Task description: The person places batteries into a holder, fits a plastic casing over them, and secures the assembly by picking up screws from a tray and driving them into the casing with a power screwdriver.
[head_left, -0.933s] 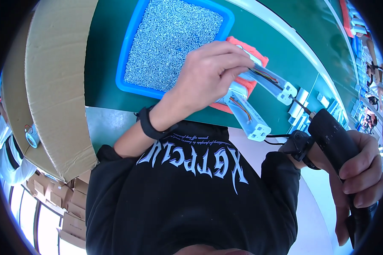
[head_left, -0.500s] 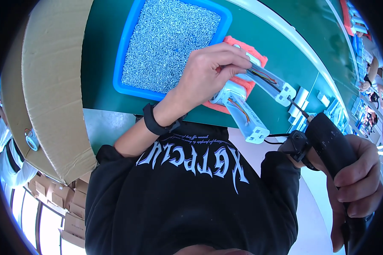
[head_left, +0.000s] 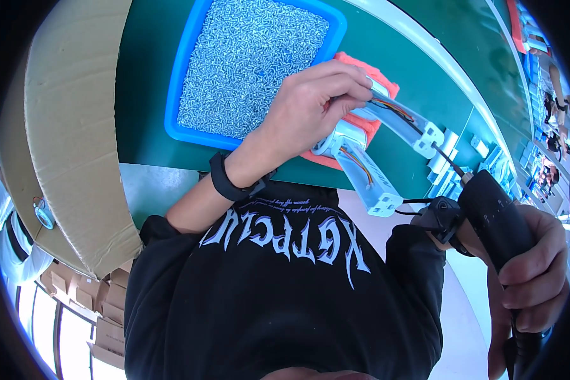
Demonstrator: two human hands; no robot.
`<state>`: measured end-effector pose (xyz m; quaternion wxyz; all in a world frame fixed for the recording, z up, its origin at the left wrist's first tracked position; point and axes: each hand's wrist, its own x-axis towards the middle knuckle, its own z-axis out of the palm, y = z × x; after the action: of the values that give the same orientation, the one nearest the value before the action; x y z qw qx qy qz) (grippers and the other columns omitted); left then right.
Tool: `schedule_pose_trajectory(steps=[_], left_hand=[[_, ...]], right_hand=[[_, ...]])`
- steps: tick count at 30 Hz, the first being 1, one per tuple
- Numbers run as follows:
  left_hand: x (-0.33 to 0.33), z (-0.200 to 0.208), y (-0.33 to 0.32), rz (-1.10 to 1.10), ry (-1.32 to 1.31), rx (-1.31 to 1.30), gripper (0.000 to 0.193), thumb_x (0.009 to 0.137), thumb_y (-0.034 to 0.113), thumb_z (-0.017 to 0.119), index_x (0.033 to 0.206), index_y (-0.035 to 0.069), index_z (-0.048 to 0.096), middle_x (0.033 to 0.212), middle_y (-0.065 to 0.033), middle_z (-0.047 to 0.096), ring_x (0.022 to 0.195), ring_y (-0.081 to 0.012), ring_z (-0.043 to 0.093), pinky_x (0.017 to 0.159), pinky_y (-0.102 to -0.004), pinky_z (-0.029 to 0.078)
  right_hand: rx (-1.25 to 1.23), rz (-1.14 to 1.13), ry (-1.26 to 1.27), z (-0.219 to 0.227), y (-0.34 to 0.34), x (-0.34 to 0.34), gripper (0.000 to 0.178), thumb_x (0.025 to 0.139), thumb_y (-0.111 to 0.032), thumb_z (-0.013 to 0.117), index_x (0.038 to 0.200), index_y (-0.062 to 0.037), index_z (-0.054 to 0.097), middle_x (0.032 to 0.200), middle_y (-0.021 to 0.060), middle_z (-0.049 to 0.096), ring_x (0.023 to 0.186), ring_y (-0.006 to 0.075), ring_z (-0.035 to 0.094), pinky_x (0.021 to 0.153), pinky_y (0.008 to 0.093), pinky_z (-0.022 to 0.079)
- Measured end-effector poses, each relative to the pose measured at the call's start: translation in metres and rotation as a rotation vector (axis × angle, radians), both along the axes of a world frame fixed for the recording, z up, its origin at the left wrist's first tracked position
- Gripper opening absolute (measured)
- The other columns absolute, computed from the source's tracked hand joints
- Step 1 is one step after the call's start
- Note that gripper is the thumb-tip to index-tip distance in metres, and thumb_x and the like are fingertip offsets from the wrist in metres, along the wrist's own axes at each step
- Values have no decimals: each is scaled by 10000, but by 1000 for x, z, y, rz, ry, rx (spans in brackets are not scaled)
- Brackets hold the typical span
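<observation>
My left hand [head_left: 320, 104] is closed, thumb and fingers pinching the upper end of a pale plastic housing [head_left: 396, 117] with red, yellow and black wires inside. My right hand [head_left: 532, 266] wraps round a black electric screwdriver [head_left: 497, 212]. Its thin bit reaches the holed end of that housing; whether a screw sits there is too small to tell. Nearer to me lies a second pale housing [head_left: 381, 193], its coloured wires showing. Both housings rest partly over an orange cloth [head_left: 323, 158].
Left of the cloth, a blue tray [head_left: 173, 104] holds a mass of small metal screws. A large cardboard sheet [head_left: 76, 120] stands at the left. More pale parts [head_left: 448, 142] lie on the green table [head_left: 149, 126] at the right. Other people work at the far right.
The screwdriver and my right hand have shifted very slightly, with the bit still at the housing's end. My left hand keeps its pinch almost unmoved.
</observation>
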<state>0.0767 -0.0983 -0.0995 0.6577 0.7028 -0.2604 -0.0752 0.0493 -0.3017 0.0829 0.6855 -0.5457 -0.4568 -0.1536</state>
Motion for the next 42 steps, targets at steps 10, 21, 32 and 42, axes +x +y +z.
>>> schedule_pose_trajectory(steps=[10, 21, 32, 42], left_hand=[[-2, -6, -1, 32, 10, -67, 163, 749, -61, 682, 894, 5, 712, 991, -87, 694, 845, -190, 682, 725, -273, 567], [-2, -9, -3, 27, 99, -140, 131, 735, -72, 697, 854, -17, 703, 993, -91, 699, 767, -172, 689, 647, -247, 560], [1, -8, 1, 10, 100, -122, 124, 721, -49, 724, 836, -9, 704, 977, -75, 702, 720, -144, 670, 610, -237, 540], [0, -8, 3, 33, 46, -92, 122, 733, -21, 719, 850, 6, 697, 939, -66, 695, 729, -173, 661, 620, -255, 535]], right_hand=[[44, -33, 3, 0, -1, -6, 328, 687, -373, 772, 750, -94, 612, 749, -20, 638, 590, 94, 638, 573, 190, 554], [51, 7, 70, 2, 8, -4, 495, 713, -555, 752, 852, -123, 556, 768, -34, 620, 593, 101, 626, 548, 214, 546], [109, -77, 87, -4, 23, 8, 545, 831, -455, 663, 1187, -133, 405, 802, 27, 566, 591, 158, 599, 493, 290, 556], [193, -129, 87, 3, 4, 3, 577, 883, -369, 633, 1322, -134, 342, 804, 60, 545, 584, 184, 587, 466, 324, 564]])
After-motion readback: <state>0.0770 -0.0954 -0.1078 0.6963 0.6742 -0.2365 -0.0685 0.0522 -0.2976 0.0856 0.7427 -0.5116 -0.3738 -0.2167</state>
